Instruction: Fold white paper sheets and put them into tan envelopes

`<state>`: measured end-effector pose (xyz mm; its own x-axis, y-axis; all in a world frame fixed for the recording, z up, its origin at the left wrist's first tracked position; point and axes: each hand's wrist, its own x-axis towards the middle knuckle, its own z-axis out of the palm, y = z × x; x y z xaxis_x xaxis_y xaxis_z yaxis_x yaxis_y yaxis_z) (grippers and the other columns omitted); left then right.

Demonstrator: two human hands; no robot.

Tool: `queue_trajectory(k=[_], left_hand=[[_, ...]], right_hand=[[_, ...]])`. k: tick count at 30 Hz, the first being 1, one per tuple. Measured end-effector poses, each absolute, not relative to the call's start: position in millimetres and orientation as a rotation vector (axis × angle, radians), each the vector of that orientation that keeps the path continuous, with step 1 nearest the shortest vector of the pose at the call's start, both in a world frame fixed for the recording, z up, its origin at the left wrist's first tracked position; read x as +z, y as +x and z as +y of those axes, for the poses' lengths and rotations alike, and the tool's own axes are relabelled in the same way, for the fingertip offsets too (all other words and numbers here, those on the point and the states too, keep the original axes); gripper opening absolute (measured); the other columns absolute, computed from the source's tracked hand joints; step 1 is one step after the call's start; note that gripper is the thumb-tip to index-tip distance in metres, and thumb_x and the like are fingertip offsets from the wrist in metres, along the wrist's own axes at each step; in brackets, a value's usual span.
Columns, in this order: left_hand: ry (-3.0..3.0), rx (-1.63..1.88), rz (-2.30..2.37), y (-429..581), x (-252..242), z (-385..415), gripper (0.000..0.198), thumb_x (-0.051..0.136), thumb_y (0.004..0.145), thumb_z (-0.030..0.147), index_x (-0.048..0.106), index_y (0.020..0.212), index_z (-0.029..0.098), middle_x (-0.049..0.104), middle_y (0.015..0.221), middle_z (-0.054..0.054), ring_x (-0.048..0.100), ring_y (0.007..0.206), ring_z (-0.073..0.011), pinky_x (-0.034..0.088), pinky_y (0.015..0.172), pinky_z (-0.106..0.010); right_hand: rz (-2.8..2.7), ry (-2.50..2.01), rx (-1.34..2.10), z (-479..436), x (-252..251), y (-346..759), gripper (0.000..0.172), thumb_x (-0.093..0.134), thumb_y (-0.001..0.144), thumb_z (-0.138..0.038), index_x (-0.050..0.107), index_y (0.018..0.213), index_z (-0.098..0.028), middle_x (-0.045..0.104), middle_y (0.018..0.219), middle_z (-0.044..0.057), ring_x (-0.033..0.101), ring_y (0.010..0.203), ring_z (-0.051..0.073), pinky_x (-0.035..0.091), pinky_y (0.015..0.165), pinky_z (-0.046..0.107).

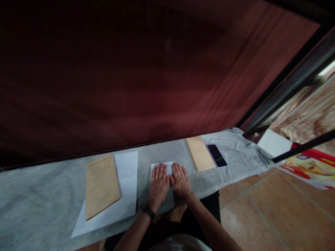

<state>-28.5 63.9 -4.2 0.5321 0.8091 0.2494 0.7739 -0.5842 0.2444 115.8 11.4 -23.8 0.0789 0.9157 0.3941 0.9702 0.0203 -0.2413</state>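
Observation:
A small folded white sheet of paper (pixel 169 168) lies on the grey cloth-covered bench in front of me. My left hand (pixel 159 181), with a dark band on its wrist, rests flat on the paper's left side. Beside it my right hand (pixel 181 180) lies flat over the right side, thumbs close together. Fingers of both hands are stretched out, and neither grips anything. Much of the paper is hidden under the hands.
To the left, a brown envelope (pixel 101 184) lies on larger white paper sheets (pixel 128 188). On the right are more brown envelopes (pixel 201 153) and a phone (pixel 217 155). A dark red panel (pixel 157 87) rises behind the grey cloth (pixel 47 195). A red-and-yellow box (pixel 311 165) stands far right.

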Motion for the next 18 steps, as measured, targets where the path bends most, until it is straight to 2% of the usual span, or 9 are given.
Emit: queue_trajectory(k=[4,13,18], left_hand=[[2.679,0.52,1.27,-20.8,-10.7,62.6,0.056,0.033,0.099,0.027,0.037,0.153,0.013,0.04,0.158,-0.013,0.03,0.149,-0.0255,0.026,0.122,-0.049],[2.664,0.484,1.347,-29.8,-7.9,60.9,0.055,0.033,0.1,0.03,0.038,0.153,0.014,0.033,0.161,-0.012,0.028,0.15,-0.0267,0.02,0.123,-0.049],[2.676,0.49,1.356,-28.2,-3.8,58.6,0.055,0.041,0.099,0.039,0.04,0.152,0.023,0.034,0.162,-0.01,0.028,0.15,-0.0284,0.022,0.122,-0.051]], right_hand=[[-1.871,-1.913,-0.145,11.0,-26.0,117.4,0.057,0.039,0.102,-0.026,0.029,0.157,-0.015,0.041,0.156,0.011,0.036,0.146,0.027,0.026,0.12,0.048],[-1.824,-1.969,-0.086,8.3,-24.6,116.3,0.054,0.038,0.104,-0.031,0.034,0.155,-0.016,0.042,0.156,0.011,0.036,0.146,0.027,0.024,0.12,0.048],[-1.842,-1.983,-0.095,-3.8,-24.5,122.0,0.052,0.037,0.103,-0.029,0.038,0.153,-0.015,0.043,0.155,0.011,0.036,0.145,0.027,0.024,0.12,0.048]])
